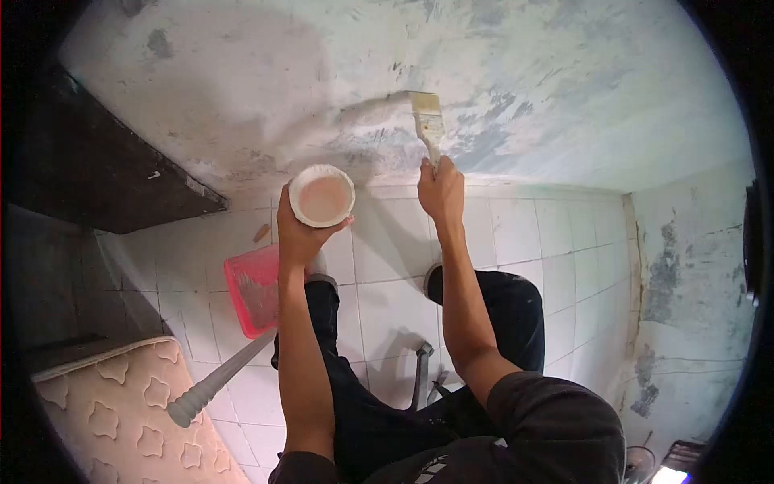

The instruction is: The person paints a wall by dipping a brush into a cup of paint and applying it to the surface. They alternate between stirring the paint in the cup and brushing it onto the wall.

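Observation:
My left hand (300,228) is wrapped round a white tub (298,211) of pale pinkish paint (324,198), its open top facing me. In my right hand (442,189) is a flat paintbrush (430,129), gripped by its handle with the bristles pointing up. Its bristle end overlaps the patchy white and grey wall (355,81) in this view. Dark smudges and streaks mark the wall around the brush.
A pink dustpan (251,302) with a grey handle (214,387) lies on the white tiled floor (395,315), left of my legs. A quilted mattress (129,411) fills the lower left. Dark furniture (105,161) juts out at the left. A second stained wall (685,266) stands at the right.

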Available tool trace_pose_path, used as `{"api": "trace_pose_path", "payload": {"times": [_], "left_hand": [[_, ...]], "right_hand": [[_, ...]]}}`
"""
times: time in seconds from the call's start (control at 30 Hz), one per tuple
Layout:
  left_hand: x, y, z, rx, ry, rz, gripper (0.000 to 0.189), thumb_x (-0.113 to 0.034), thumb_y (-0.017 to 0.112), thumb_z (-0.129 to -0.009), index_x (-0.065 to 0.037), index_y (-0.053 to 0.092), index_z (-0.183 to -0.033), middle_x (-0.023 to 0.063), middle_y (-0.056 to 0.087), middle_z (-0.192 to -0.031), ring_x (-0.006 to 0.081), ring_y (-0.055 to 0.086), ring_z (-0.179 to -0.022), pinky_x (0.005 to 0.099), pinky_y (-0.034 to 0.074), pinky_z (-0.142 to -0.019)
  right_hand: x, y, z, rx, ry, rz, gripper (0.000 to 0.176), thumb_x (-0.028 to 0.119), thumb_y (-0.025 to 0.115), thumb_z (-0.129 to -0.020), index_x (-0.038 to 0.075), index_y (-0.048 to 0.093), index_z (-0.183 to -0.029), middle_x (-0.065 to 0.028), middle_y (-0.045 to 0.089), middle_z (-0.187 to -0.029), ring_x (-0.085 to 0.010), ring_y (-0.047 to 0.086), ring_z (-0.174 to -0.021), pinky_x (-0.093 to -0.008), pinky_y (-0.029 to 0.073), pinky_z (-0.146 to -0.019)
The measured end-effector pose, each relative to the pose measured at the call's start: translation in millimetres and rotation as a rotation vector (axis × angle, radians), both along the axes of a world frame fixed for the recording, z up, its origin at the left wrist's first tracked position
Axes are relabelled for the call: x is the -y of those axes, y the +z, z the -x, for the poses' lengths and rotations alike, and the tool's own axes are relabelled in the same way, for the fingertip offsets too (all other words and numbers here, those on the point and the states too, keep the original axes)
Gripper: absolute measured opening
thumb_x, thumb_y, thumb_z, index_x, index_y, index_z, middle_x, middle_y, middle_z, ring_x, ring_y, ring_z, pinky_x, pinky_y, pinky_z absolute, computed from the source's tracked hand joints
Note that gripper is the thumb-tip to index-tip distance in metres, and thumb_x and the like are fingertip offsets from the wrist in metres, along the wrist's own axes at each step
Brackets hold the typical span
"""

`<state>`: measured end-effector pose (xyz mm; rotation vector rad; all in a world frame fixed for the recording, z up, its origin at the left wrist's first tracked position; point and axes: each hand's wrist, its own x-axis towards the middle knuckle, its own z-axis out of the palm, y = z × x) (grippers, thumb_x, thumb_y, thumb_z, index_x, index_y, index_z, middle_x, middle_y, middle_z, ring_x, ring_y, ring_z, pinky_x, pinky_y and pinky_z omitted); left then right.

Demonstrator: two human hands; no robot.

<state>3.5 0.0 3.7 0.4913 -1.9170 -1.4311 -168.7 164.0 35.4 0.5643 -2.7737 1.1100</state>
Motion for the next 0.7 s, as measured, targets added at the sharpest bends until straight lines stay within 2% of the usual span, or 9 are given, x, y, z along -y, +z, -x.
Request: {"api": "trace_pose_path", "payload": {"times": [0.13, 0.23, 0.33, 0.37, 0.57, 0.63, 0.67, 0.7], "left_hand": [[2, 2, -2, -0.023, -0.007, 0.007, 0.078, -0.019, 0.095, -0.052, -0.003, 0.052, -0.116, 0.0104, 0.064, -0.107, 0.0242, 0.062, -0.101, 0.0367, 0.05, -0.087], [0, 2, -2, 0.03, 0.001, 0.001, 0.08, -0.019, 0.095, -0.052, -0.003, 0.051, -0.117, 0.0108, 0.064, -0.107, 0.0249, 0.062, -0.101, 0.0374, 0.05, -0.088], [0, 5, -2, 0.072, 0.01, 0.0, 0.081, -0.019, 0.095, -0.051, -0.003, 0.05, -0.118, 0.0117, 0.063, -0.109, 0.0256, 0.061, -0.102, 0.0381, 0.05, -0.088], [1, 5, -1, 0.094, 0.018, -0.009, 0.082, -0.019, 0.095, -0.051, -0.003, 0.05, -0.118, 0.0123, 0.062, -0.11, 0.0258, 0.061, -0.102, 0.0385, 0.05, -0.088], [4, 3, 3, 0.082, 0.005, -0.021, 0.082, -0.019, 0.095, -0.051, -0.003, 0.05, -0.118, 0.0119, 0.062, -0.112, 0.0259, 0.061, -0.104, 0.0387, 0.05, -0.089], [1, 5, 2, 0.07, -0.004, -0.026, 0.082, -0.019, 0.095, -0.051, -0.004, 0.05, -0.118, 0.0116, 0.062, -0.111, 0.0259, 0.061, -0.104, 0.0387, 0.05, -0.09], [0, 8, 2, 0.084, -0.011, -0.025, 0.082, -0.019, 0.095, -0.051, -0.004, 0.05, -0.118, 0.0115, 0.062, -0.111, 0.0257, 0.061, -0.104, 0.0385, 0.05, -0.089], [0, 9, 1, 0.099, -0.018, -0.027, 0.082, -0.019, 0.095, -0.051, -0.004, 0.049, -0.118, 0.0113, 0.062, -0.111, 0.0256, 0.061, -0.103, 0.0383, 0.05, -0.089]], "right_hand": [[3, -2, -7, 0.004, 0.005, 0.009, 0.028, 0.018, 0.057, -0.09, -0.005, 0.051, -0.076, -0.031, 0.059, -0.066, -0.0488, 0.061, -0.066, -0.0524, 0.048, -0.056], [15, -51, 1, 0.0, -0.009, -0.038, 0.028, 0.021, 0.056, -0.091, -0.004, 0.05, -0.081, -0.0308, 0.06, -0.067, -0.0486, 0.062, -0.067, -0.0528, 0.049, -0.055], [28, -102, 15, -0.001, -0.042, -0.312, 0.03, 0.026, 0.052, -0.092, -0.004, 0.05, -0.089, -0.0293, 0.064, -0.074, -0.0461, 0.065, -0.069, -0.0506, 0.054, -0.06], [34, -113, 18, 0.004, -0.036, -0.308, 0.03, 0.026, 0.052, -0.092, -0.004, 0.05, -0.089, -0.0293, 0.064, -0.074, -0.0461, 0.065, -0.069, -0.0506, 0.054, -0.06], [38, -171, 26, 0.237, -0.034, -0.448, 0.029, 0.023, 0.052, -0.091, -0.005, 0.054, -0.096, -0.029, 0.066, -0.084, -0.0437, 0.067, -0.083, -0.0506, 0.054, -0.074], [39, -182, 29, 0.356, -0.011, -0.498, 0.03, 0.022, 0.053, -0.089, -0.007, 0.059, -0.097, -0.0287, 0.066, -0.094, -0.0424, 0.066, -0.091, -0.0505, 0.052, -0.081], [40, -184, 35, 0.476, 0.044, -0.535, 0.028, 0.018, 0.053, -0.086, -0.005, 0.064, -0.096, -0.0255, 0.066, -0.103, -0.041, 0.065, -0.096, -0.0491, 0.052, -0.082], [42, -195, 41, 0.478, 0.049, -0.531, 0.028, 0.018, 0.053, -0.086, -0.005, 0.064, -0.096, -0.0255, 0.066, -0.103, -0.041, 0.065, -0.096, -0.0491, 0.052, -0.082]]}}
